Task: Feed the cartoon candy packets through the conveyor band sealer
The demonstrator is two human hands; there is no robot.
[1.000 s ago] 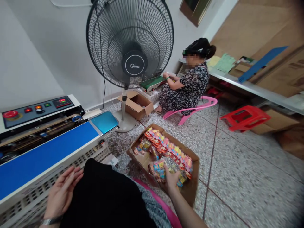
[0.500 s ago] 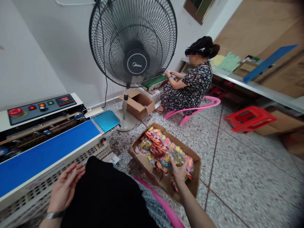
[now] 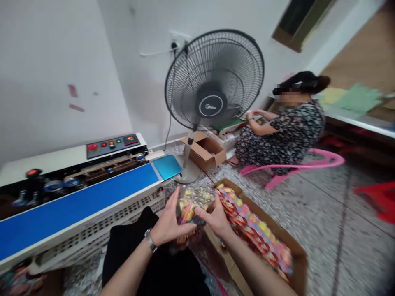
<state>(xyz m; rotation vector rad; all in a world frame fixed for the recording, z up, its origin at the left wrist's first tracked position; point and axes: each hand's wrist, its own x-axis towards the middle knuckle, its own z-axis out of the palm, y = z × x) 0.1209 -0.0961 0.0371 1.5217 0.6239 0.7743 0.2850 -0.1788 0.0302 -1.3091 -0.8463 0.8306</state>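
Note:
A bundle of small clear plastic packets [image 3: 197, 199], with yellow and silvery bits showing, is held between both hands above my lap. Around its left side closes my left hand [image 3: 168, 224], a metal watch on the wrist. From the right, my right hand [image 3: 216, 218] grips the same bundle, its thumb lying over the front. What exactly the packets contain is too blurred to tell. Just right of my hands, an open cardboard box [image 3: 299, 263] holds rows of colourful cartoon packets [image 3: 247, 218], red, pink and yellow. My right forearm passes over its near side.
A machine with a blue conveyor belt [image 3: 92, 209] and a control panel [image 3: 112, 144] runs along the left. Ahead stand a pedestal fan [image 3: 211, 105] and another open carton [image 3: 212, 152]. A co-worker [image 3: 286, 131] sits on a pink chair [image 3: 327, 160]; a red stool [image 3: 379, 201] is at right.
My right hand has come up and left from the box with a bundle of packets. My left hand has moved right from beside the machine and now grips it too. The view has turned left.

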